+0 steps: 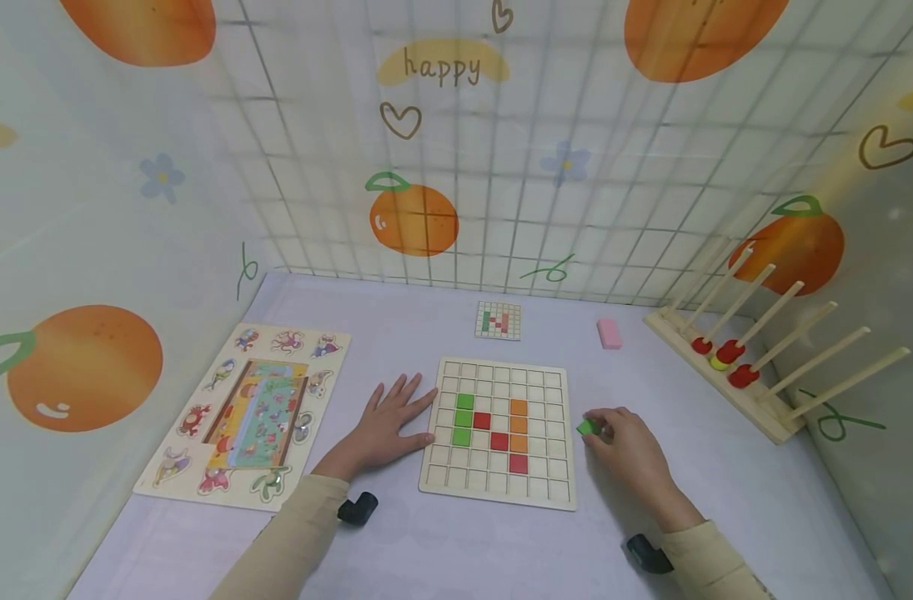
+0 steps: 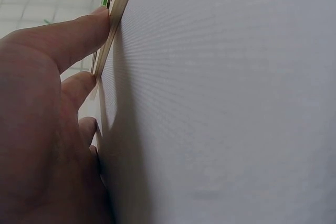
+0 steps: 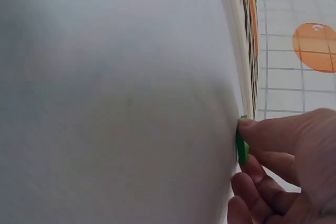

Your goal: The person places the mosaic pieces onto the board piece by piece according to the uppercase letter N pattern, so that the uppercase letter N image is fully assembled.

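Note:
A wooden grid board [image 1: 494, 487] lies flat in the middle of the table. Green squares [image 1: 461, 437], red squares [image 1: 499, 442] and orange squares [image 1: 518, 425] sit in some of its cells. My left hand [image 1: 388, 423] is spread beside the board, its thumb and forefinger touching the left edge; the left wrist view shows fingertips [image 2: 105, 22] against that edge. Just off the board's right side, my right hand [image 1: 630, 450] pinches a green square tile [image 1: 587, 427] between thumb and fingers. In the right wrist view this green tile [image 3: 241, 148] is close to the tabletop, partly covered by the fingers.
Behind the board lies a small pattern card [image 1: 499, 321], with a pink block [image 1: 609, 333] to its right. A wooden peg rack [image 1: 726, 375] with a few rings stands at the right. On the left lies a sea-animal puzzle board [image 1: 193, 454]. Printed curtains surround the table.

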Motion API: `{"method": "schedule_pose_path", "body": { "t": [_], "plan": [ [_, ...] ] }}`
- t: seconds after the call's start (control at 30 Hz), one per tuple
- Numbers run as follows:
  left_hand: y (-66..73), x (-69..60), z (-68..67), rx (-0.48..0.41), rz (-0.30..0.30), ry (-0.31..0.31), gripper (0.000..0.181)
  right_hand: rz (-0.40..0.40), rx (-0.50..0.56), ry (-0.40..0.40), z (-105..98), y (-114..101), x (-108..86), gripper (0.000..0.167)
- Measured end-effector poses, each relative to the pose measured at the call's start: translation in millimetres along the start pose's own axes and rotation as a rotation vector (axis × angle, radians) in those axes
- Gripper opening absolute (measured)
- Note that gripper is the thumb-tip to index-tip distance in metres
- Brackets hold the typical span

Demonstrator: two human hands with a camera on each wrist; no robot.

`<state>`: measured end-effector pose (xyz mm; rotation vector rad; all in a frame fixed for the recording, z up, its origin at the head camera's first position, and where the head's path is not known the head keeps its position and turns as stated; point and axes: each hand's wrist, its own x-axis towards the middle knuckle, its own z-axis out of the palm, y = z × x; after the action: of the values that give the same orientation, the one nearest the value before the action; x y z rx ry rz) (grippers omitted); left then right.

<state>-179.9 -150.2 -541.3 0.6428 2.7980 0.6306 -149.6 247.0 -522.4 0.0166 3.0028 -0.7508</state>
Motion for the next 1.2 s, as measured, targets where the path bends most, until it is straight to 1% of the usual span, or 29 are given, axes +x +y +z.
{"method": "schedule_pose_path", "body": {
  "t": [0.27, 0.37, 0.6, 0.83, 1.0, 1.2],
  "plan": [
    [0.1, -0.1, -0.6, -0.001, 0.004, -0.001, 0.077, -0.031, 0.002, 0.002, 0, -1, -0.2, 0.031],
    [0.1, -0.2, -1.0, 0.003, 0.004, -0.002, 0.077, -0.031, 0.002, -0.005, -2, -2, -1.2, 0.029],
    [0.5, -0.2, -1.4, -0.002, 0.007, -0.002, 0.077, -0.023, 0.062, -0.019, -3, 2, -2.3, 0.024],
    [0.7, -0.5, -1.3, -0.006, 0.013, 0.004, 0.077, -0.014, 0.124, -0.011, -4, 4, -2.8, 0.025],
    [1.0, -0.9, -2.2, -0.007, 0.017, 0.003, 0.077, -0.021, 0.156, 0.003, -7, 1, -3.5, 0.024],
    [1.0, -0.8, -2.5, -0.006, 0.020, 0.001, 0.077, -0.036, 0.180, -0.007, -8, -8, -3.6, 0.023]
  ]
}}
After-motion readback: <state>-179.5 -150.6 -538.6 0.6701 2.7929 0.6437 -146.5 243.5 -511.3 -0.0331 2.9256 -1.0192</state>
